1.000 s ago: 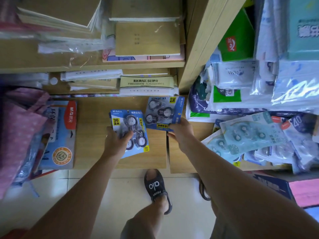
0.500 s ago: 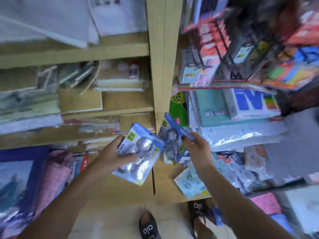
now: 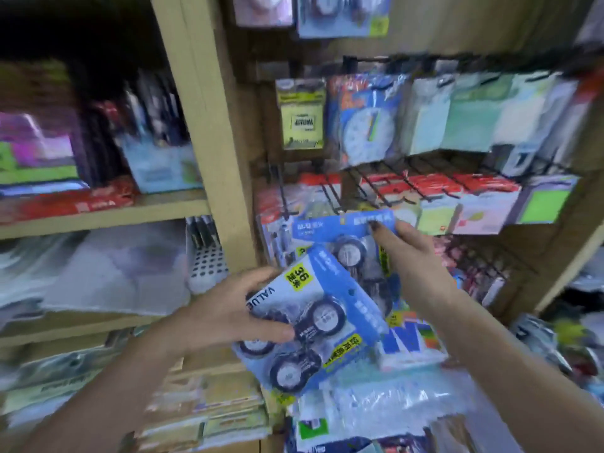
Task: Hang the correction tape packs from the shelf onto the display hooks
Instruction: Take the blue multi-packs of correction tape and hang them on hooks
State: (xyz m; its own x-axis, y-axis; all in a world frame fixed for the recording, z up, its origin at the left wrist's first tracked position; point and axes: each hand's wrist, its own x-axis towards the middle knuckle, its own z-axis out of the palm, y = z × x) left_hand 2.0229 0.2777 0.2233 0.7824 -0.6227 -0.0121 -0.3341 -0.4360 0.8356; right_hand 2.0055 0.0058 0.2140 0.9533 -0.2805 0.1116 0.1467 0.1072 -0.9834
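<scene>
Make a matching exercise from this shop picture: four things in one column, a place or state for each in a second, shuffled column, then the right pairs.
Things
1. left hand
2. right hand
3. clock pack
4. yellow-green pack

Places or states
A. hangs on the hook rail, just right of the wooden post
B. grips the tilted correction tape pack marked 36
C. hangs on the rail beside the yellow-green pack, on its right
D. holds the upper correction tape pack up near the display hooks

Pairs: 1-B, 2-D, 3-C, 4-A
</scene>
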